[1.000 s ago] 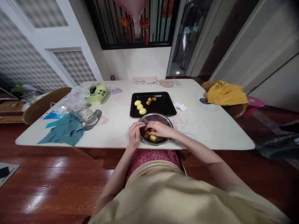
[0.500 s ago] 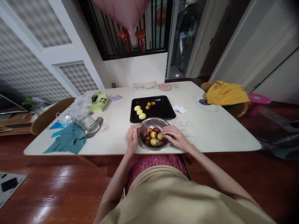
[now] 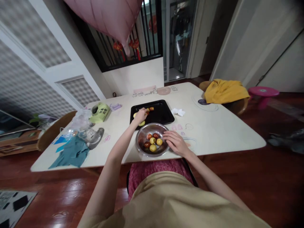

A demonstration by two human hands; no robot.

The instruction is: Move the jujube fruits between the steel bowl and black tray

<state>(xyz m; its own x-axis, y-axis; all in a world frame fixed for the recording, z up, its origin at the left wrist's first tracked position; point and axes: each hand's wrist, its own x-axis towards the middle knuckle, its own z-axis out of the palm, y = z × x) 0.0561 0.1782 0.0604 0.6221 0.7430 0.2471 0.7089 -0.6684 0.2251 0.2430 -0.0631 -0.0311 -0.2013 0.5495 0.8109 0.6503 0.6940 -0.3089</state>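
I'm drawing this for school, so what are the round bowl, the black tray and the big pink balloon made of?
The bowl looks like polished metal, perhaps stainless steel: it's silvery and reflects light. The tray may be dark-coated metal; it's smooth with a faint sheen, but plastic is possible. The pink balloon seems to be thin, shiny foil or plastic: soft highlights and creases show.

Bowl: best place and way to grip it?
Probably by opposite sides of the bowl's rim, one hand coming from the left, one from the right, kept level. It stands upright, round and open-topped, with loose fruit inside that a one-sided lift could tip. The right hand is at the right rim; the tray crowds the far side.
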